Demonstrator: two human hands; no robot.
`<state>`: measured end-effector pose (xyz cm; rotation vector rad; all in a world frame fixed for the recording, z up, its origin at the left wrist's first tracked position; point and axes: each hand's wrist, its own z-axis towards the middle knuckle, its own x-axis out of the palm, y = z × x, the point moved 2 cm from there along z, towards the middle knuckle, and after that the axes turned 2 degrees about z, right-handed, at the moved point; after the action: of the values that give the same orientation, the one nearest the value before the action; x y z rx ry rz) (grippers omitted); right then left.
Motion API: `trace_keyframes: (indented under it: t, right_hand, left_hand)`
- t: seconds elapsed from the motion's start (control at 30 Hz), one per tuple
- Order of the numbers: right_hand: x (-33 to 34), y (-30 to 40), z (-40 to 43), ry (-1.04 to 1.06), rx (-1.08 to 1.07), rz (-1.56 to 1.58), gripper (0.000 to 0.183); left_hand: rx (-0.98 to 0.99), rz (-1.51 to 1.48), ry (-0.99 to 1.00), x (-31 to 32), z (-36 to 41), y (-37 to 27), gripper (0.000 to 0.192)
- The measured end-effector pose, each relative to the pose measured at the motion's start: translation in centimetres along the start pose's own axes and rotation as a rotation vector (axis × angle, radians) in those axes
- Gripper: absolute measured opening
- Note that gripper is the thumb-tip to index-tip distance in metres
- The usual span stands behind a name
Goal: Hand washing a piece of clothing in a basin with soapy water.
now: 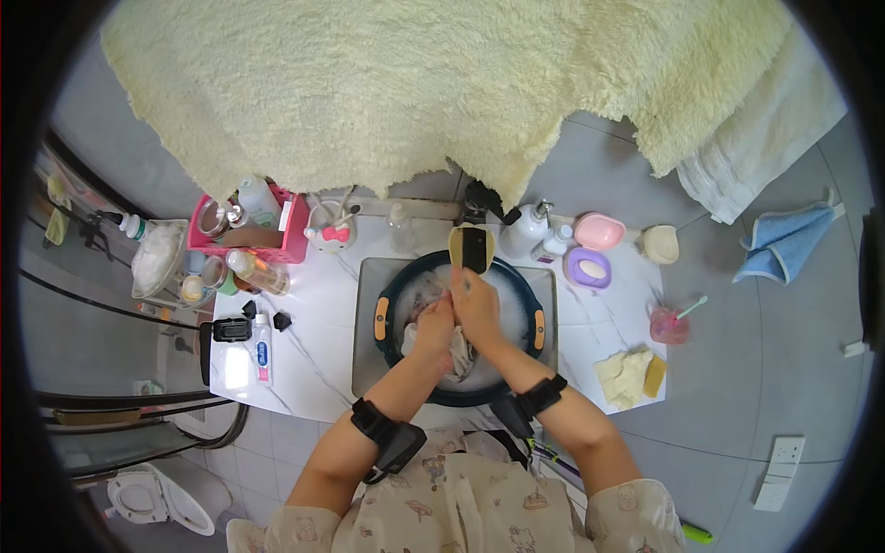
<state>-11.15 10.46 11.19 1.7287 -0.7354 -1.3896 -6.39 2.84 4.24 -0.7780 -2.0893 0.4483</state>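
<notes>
My left hand (pixel 437 325) is over a dark blue round basin (pixel 382 283), its fingers bunched around wet, pale cloth (pixel 460 358). Beside it, my right hand (pixel 477 305) has its fingers closed at the near end of a tan item with a black panel (pixel 473 249), perhaps a scrub brush; its grip is partly hidden. The two hands meet near the basin's middle. Foamy water (pixel 508 297) surrounds the cloth, and some darker fabric shows left of my hands. The basin, with orange handle grips, sits in a rectangular sink (pixel 365 339).
A black faucet (pixel 484 200) stands behind the basin. Left on the marble-patterned counter (pixel 314 373) are a pink basket (pixel 296 242), bottles and a toothpaste tube (pixel 262 349). Pump bottles (pixel 524 231), soap dishes (pixel 588 269) and a yellowish cloth (pixel 622 377) are right. Fluffy cream fabric (pixel 387 90) hangs beyond.
</notes>
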Motion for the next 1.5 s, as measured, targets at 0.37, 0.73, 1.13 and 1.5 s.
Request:
trace_keyframes:
  t: [0.37, 0.73, 1.13, 1.5]
  right_hand:
    - [-1.7, -3.4, 3.4, 0.049, 0.05, 0.084, 0.047]
    - [-5.8, -8.1, -1.9, 1.012, 0.104, 0.109, 0.049]
    - [-11.0, -3.1, -2.2, 0.516, 0.26, 0.903, 0.044]
    - [-6.5, -1.7, -0.1, 0.826, -0.093, 0.503, 0.046]
  left_hand:
    - [-0.085, -0.018, 0.053, 2.9, -2.4, -5.1, 0.031]
    - [0.164, -0.021, 0.116, -0.1, -4.3, -12.8, 0.018]
    - [0.246, 0.843, 0.128, -3.6, -3.3, -9.2, 0.041]
    - [0.177, 1.187, 0.414, 1.9, -5.1, -9.4, 0.045]
